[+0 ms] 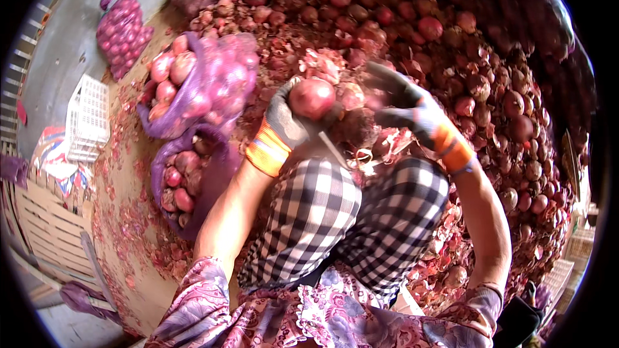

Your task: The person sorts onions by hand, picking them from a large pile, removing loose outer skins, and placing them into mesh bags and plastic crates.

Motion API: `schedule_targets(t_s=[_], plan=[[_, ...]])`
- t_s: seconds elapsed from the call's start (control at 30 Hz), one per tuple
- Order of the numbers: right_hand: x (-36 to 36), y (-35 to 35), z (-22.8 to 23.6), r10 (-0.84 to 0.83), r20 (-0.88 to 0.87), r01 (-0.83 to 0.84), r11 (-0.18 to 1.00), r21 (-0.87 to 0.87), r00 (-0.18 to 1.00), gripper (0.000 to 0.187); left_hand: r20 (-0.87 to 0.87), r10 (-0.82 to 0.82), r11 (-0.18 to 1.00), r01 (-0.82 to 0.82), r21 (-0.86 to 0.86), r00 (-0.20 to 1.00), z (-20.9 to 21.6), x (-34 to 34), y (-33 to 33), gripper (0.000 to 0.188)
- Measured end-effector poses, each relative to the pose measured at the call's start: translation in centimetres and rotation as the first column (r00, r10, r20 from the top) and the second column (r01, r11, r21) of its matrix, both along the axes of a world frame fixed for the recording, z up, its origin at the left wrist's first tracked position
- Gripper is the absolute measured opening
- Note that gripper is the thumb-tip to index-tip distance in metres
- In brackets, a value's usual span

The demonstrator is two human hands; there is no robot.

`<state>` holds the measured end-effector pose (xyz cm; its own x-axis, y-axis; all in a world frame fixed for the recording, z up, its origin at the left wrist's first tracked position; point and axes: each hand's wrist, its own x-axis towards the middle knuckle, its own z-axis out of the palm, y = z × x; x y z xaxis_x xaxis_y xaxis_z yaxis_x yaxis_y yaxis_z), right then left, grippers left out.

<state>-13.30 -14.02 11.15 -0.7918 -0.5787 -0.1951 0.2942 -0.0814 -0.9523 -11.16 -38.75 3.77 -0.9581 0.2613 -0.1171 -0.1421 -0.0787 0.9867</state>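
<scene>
My left hand (287, 116), in a grey glove with an orange cuff, is closed around a large red onion (312, 98) above my left knee. Just below that hand a thin, pale, blade-like strip (333, 149) slants down; whether the hand touches it I cannot tell. To the right, my right hand (409, 106), gloved the same way, is blurred by motion. Its fingers and thumb are spread apart over the pile, with no onion visibly gripped. Between the hands lie a paler onion (351, 96) and loose papery skins (322, 63).
A large heap of red onions (516, 106) curves from far to right. At my left stand two open purple mesh sacks of onions (225, 80) (213, 180). Farther left are a filled mesh sack (124, 35), a white plastic crate (88, 119) and a slatted wooden pallet (48, 219).
</scene>
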Motion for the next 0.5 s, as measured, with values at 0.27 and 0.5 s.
schedule_targets(t_s=[0.27,0.5], plan=[[-5.0,2.2,-8.6,-0.083,0.051,0.092,0.972,-0.216,0.995,0.06,0.572,-0.192,0.866,-0.136,0.48,0.798,-0.2,-3.3,6.3,0.043],[-5.0,1.4,-12.3,-0.351,0.179,0.392,0.856,-0.337,0.919,0.041,0.554,-0.068,0.822,-0.268,0.502,0.83,-1.5,-4.6,9.2,0.046]])
